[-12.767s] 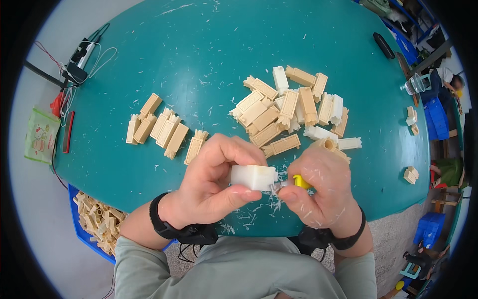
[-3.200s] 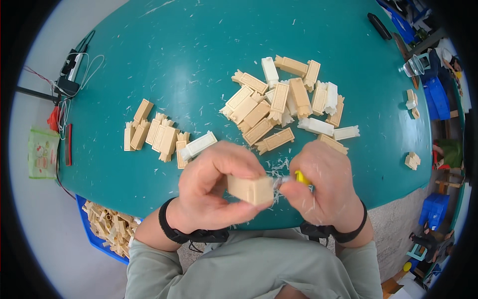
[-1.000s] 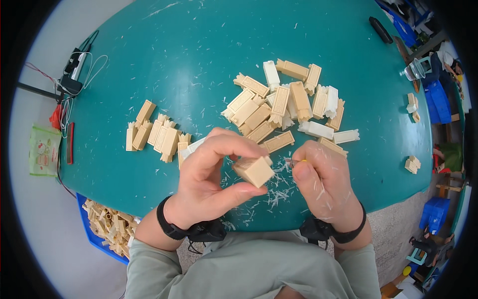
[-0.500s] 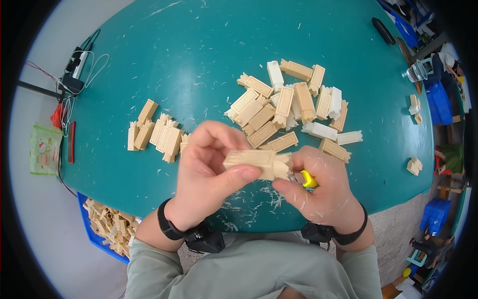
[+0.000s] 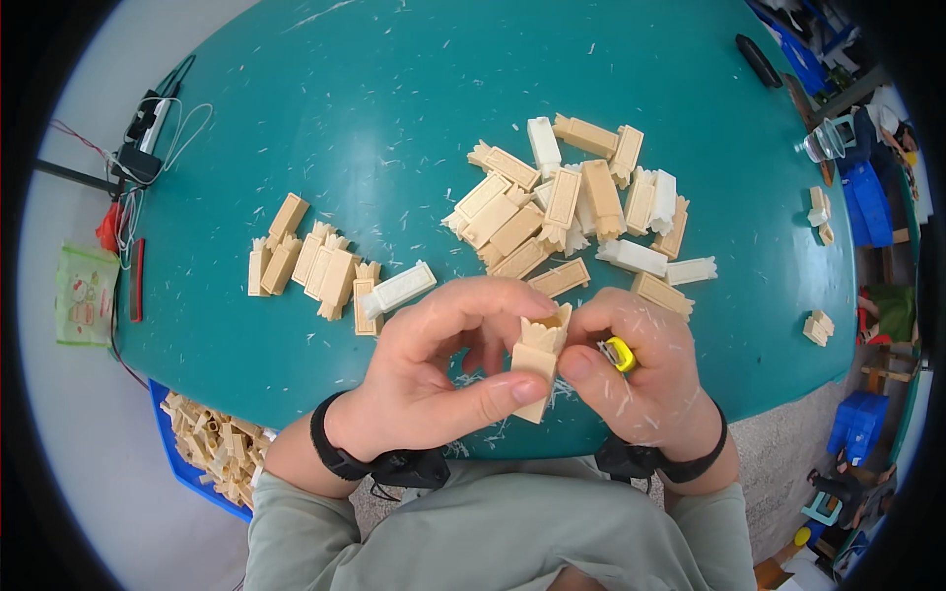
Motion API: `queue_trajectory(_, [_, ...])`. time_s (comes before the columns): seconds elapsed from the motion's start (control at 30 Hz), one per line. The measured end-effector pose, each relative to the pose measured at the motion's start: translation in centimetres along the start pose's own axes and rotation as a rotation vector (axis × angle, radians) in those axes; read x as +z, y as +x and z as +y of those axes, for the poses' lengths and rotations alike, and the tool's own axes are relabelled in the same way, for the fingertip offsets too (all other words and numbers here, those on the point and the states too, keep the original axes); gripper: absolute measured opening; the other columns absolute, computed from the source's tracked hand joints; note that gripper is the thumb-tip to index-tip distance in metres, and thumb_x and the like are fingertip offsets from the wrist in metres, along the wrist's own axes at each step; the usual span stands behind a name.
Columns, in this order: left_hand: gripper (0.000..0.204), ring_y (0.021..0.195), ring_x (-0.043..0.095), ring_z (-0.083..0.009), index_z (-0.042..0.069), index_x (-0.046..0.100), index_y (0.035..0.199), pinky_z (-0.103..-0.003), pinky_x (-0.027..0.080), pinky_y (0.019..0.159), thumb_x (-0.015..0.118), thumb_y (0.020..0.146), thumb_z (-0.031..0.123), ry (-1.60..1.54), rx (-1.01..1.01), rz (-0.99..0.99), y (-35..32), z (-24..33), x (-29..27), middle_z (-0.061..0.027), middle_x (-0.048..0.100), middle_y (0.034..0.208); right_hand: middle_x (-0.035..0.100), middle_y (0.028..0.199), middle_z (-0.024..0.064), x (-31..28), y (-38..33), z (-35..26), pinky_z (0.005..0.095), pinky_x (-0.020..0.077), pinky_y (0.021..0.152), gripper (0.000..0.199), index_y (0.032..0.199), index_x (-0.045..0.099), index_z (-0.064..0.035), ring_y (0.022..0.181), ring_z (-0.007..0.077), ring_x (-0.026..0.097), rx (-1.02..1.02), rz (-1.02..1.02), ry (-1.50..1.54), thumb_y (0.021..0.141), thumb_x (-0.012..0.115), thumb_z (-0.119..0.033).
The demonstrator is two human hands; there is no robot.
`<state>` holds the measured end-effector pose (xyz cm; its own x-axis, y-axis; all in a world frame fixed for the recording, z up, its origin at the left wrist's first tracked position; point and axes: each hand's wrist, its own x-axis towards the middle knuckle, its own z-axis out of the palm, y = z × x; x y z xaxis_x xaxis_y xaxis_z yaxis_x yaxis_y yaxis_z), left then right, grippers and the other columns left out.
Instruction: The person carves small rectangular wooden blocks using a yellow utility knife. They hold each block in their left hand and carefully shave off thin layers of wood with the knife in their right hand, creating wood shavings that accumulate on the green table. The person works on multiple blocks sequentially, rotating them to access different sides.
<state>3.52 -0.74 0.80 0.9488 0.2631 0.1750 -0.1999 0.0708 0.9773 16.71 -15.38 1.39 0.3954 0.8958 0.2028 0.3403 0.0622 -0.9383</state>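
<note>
My left hand [image 5: 419,369] pinches a tan, box-shaped plastic piece [image 5: 535,366] between thumb and fingers. Its jagged, crown-like end points up and its opening shows. Closed beside it, my right hand [image 5: 641,379] grips a small yellow tool with a metal part [image 5: 621,355]; most of the tool is hidden in the palm, so its kind is unclear. The right fingertips are close against the piece's side. Beyond my hands lies a heap of similar tan and white pieces [image 5: 562,202]. A smaller group [image 5: 330,276] lies to the left, with a white piece [image 5: 399,287] at its near end.
Thin pale shavings litter the green table [image 5: 374,118]. A blue crate [image 5: 182,463] full of tan parts stands below the table's left edge. A power strip with cables [image 5: 148,138] lies at the far left. A few pieces [image 5: 818,327] and a clear cup [image 5: 823,143] are at the right.
My left hand has turned the tan piece from lying sideways to upright, crown end up. The right hand with the yellow tool has shifted only slightly. The white piece at left has come into view.
</note>
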Motion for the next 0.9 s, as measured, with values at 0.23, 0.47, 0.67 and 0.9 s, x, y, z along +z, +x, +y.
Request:
queue_trajectory(0.23, [0.032, 0.063, 0.050, -0.0045, 0.006, 0.052, 0.103, -0.019, 0.038, 0.055, 0.069, 0.076, 0.008, -0.061, -0.201, 0.038, 0.1, 0.6, 0.2, 0.0019, 0.057, 0.075, 0.052, 0.067, 0.0076, 0.1, 0.1, -0.2, 0.0283, 0.0412, 0.052, 0.017, 0.081, 0.054, -0.0017, 0.057, 0.0203, 0.051, 0.025, 0.053, -0.065, 0.077, 0.067, -0.013])
queue_trajectory(0.47, [0.036, 0.055, 0.055, -0.0222, 0.009, 0.056, 0.092, -0.032, 0.043, 0.053, 0.075, 0.062, 0.011, 1.268, -0.345, 0.083, 0.3, 0.9, -3.0, -0.0061, 0.052, 0.056, 0.047, 0.066, 0.0009, -1.5, 0.1, 0.4, 0.0193, 0.0352, 0.051, 0.013, 0.079, 0.053, -0.0003, 0.058, 0.0053, 0.042, 0.068, 0.350, -0.104, 0.081, 0.064, -0.007])
queue_trajectory(0.67, [0.030, 0.062, 0.055, -0.0253, 0.009, 0.056, 0.084, -0.034, 0.045, 0.056, 0.076, 0.062, 0.013, 1.451, -0.196, 0.281, 1.0, 0.9, -2.9, -0.0075, 0.054, 0.068, 0.045, 0.064, -0.0004, -1.6, 0.0, 0.4, 0.0184, 0.0334, 0.050, 0.012, 0.079, 0.053, -0.0003, 0.057, 0.0044, 0.040, 0.054, 0.371, -0.065, 0.081, 0.063, -0.006])
queue_trajectory(0.9, [0.042, 0.075, 0.053, -0.0267, 0.005, 0.059, 0.098, -0.033, 0.046, 0.066, 0.076, 0.060, 0.010, 1.194, 0.266, -0.084, 2.8, -2.9, 1.1, -0.0092, 0.055, 0.087, 0.044, 0.064, -0.0004, -1.4, 0.3, 0.6, 0.0188, 0.0336, 0.049, 0.014, 0.079, 0.052, -0.0002, 0.057, 0.0043, 0.039, 0.049, 0.400, -0.123, 0.081, 0.065, -0.007])
